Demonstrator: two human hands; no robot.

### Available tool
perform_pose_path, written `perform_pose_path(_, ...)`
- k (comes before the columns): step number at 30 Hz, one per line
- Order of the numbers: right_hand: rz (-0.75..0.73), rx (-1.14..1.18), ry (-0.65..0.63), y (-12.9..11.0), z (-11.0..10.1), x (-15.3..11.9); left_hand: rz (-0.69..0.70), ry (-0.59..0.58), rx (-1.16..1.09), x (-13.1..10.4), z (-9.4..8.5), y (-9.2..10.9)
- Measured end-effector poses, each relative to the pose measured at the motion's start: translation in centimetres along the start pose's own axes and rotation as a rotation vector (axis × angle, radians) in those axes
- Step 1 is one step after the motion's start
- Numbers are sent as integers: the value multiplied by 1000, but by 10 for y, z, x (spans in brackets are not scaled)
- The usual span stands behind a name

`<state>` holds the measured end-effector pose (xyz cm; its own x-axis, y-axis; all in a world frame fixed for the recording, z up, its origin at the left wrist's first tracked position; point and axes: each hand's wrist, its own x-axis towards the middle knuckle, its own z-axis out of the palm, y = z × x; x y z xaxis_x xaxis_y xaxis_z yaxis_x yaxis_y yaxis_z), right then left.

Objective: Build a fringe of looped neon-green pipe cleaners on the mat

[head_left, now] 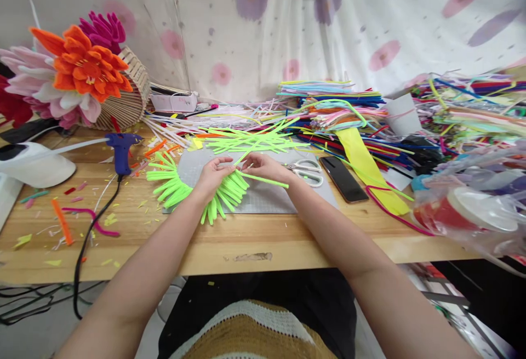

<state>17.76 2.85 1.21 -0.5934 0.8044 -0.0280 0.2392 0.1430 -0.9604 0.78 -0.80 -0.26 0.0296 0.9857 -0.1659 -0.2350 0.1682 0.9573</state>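
Note:
My left hand [214,175] is closed on a neon green fringe [230,194] made of many pipe cleaner pieces lined up side by side. The fringe curves out to the left and hangs down below my fingers. My right hand [263,166] meets the left at the fringe's end, its fingers pinching a single green pipe cleaner [271,182] whose free end sticks out to the right. Both hands are over a grey cutting mat [283,204]. Just beyond them lies a loose pile of green pipe cleaners [255,141]. White-handled scissors [310,174] rest right of my right hand.
A blue glue gun [122,148] with a black cord stands at the left among scraps. Behind it are fuzzy flowers [88,66] in a wooden basket [131,90]. To the right lie a phone [343,178], a yellow strip [372,170], pipe cleaner bundles [341,112] and a plastic-wrapped cup [472,211].

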Motion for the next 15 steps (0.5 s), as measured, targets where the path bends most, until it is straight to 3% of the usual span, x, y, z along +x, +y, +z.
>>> perform_pose_path(4, -30, 213, 8, 14, 11, 5, -53, -33, 16, 1, 2, -1)
perform_pose_path(9, -29, 258, 101, 16, 19, 9, -62, -68, -13, 1, 0, -1)
perform_pose_path(15, -51, 271, 127, 16, 19, 9, -43, -103, 50, 0, -2, 3)
